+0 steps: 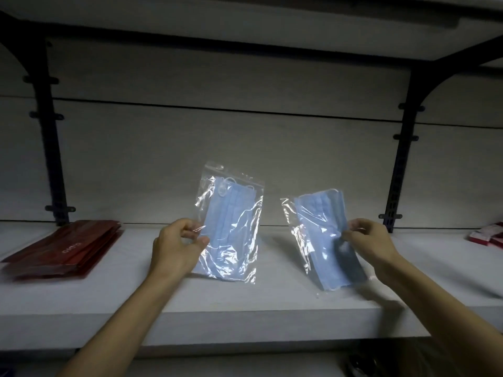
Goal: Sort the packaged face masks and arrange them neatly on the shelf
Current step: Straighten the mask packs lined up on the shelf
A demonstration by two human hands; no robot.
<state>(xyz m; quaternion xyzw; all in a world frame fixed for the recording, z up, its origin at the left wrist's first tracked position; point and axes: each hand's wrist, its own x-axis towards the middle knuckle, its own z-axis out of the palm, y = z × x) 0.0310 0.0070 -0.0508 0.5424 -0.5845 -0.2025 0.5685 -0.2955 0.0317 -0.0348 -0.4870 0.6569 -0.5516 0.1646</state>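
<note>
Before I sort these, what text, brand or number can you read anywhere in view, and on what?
Top red packet: a short pale word is printed, too blurred to read.
Left clear bag of blue masks: no print visible.
Right clear bag of blue masks: no print visible.
Red and white packs at far right: nothing legible.

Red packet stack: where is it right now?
Head view, far left: the red packet stack lies flat on the shelf, left of the left hand, untouched.

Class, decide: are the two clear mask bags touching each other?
Apart. The head view shows bare shelf and wall between the left bag and the right bag.
</note>
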